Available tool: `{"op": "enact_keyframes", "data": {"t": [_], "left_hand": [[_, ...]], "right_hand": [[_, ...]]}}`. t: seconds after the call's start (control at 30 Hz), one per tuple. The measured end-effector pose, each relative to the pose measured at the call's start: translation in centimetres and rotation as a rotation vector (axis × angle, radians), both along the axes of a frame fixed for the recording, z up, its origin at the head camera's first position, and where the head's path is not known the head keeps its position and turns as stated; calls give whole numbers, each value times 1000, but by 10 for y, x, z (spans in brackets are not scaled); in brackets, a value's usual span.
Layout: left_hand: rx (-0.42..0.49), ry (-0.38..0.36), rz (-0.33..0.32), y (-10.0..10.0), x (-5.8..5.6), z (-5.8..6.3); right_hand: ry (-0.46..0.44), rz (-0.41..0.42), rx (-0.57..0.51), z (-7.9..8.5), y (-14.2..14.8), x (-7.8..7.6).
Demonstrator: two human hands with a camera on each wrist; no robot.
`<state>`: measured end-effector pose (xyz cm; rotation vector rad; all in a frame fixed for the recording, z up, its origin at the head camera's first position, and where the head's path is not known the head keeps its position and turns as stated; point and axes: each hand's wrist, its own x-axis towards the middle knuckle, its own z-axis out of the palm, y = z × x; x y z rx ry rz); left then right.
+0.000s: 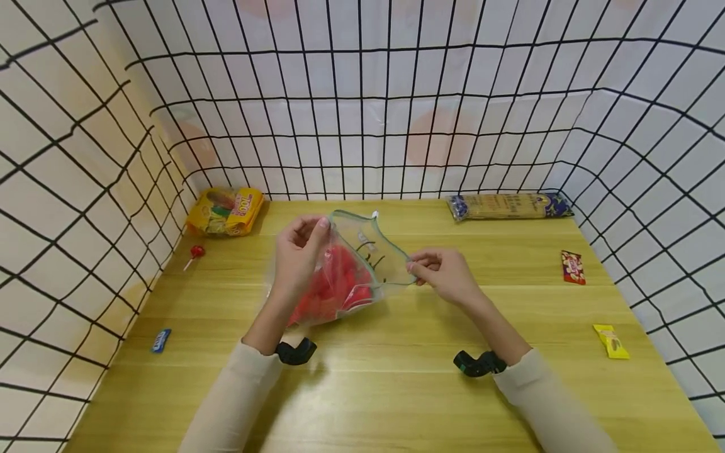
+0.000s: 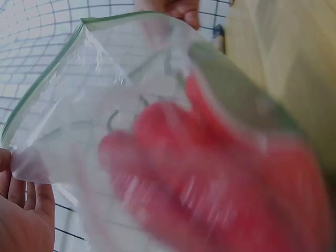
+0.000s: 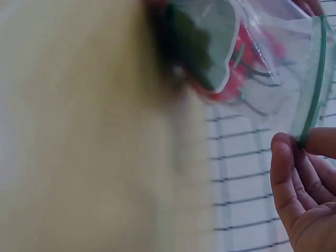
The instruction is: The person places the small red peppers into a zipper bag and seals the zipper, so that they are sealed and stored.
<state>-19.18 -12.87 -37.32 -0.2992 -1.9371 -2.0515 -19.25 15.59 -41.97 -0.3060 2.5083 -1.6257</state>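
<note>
A clear zip bag point(image 1: 362, 245) with a green-edged mouth is held up between the hands, above the wooden table. Bright red, rounded contents point(image 2: 173, 168) fill its lower part; what they are is blurred by the plastic. Through the right wrist view, a dark green, white-edged shape point(image 3: 210, 47) shows at the bag beside the red. My left hand point(image 1: 303, 248) pinches the bag's left edge near the mouth, thumb on top. With thumb and fingertips my right hand point(image 1: 444, 274) pinches the right end of the green strip point(image 3: 315, 89). The mouth spreads apart between them.
A yellow snack packet point(image 1: 226, 212) and a red lollipop point(image 1: 195, 253) lie at left, with a small blue packet point(image 1: 161, 340) nearer. Right: a long noodle-like pack point(image 1: 510, 206), a red packet point(image 1: 573, 267) and a yellow packet point(image 1: 611, 341). Grid-patterned walls point(image 1: 368, 113) enclose the table point(image 1: 385, 390).
</note>
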Motion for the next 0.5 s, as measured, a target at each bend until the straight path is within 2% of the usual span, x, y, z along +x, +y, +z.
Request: {"op": "enact_keyframes", "data": {"t": [0.13,0.23,0.37,0.5], "left_hand": [[-7,98,25,0,-8,9],[-31,172,39,6,-2,31],[-72,301,64,22,9,62],[-132,452,58,41,16,83]], "right_hand": [[118,-32,81,41,19,-15],[171,-38,108,73,27,-33],[182,-24,131,113,29,-55],[212,19,191,144,19,-67]]}}
